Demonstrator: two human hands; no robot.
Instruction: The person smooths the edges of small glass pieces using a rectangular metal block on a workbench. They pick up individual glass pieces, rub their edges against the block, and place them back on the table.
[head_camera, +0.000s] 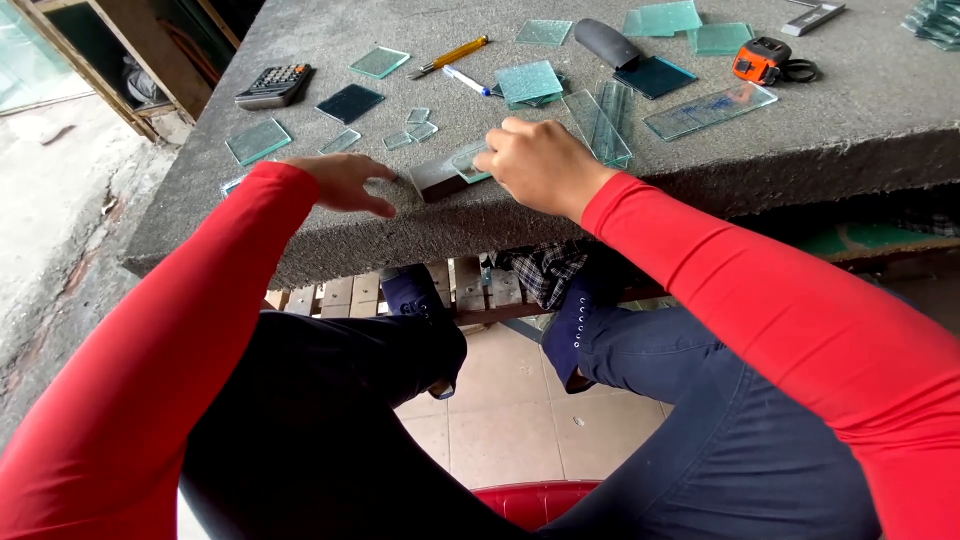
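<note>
On the table's near edge, a glass piece is pinched against a dark block by the right hand, while the left hand is held open and empty beside it, with many glass pieces left scattered behind.

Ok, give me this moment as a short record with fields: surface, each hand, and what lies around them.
surface: grey felt-covered table
right hand: presses a small glass piece onto a dark block near the table's front edge
left hand: open, fingers spread, resting on the table beside the block, holding nothing
behind the hands: glass offcuts, yellow-handled cutter, white pen
far left: calculator
far right: orange tape measure
</note>
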